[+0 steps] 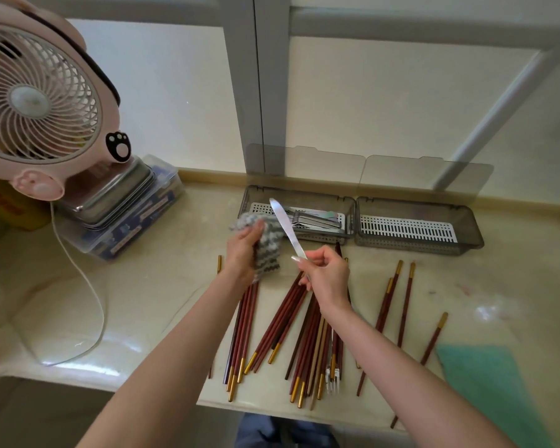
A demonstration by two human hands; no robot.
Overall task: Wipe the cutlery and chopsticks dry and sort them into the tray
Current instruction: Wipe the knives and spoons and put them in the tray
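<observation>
Right hand (327, 273) pinches knife (283, 226) handle, left hand (243, 250) fingers curled gripping cloth (265, 240) beside blade, above chopsticks (291, 324), tray (304, 218) behind.

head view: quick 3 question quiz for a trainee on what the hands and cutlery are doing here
1. True or false: the right hand holds the knife by its handle, blade pointing away from the person.
2. Multiple choice: the cloth is gripped by A) the left hand, B) the right hand, C) neither.
3. Fill in: the chopsticks lie loose on the ____.

Key: 1 true; 2 A; 3 counter.
</observation>
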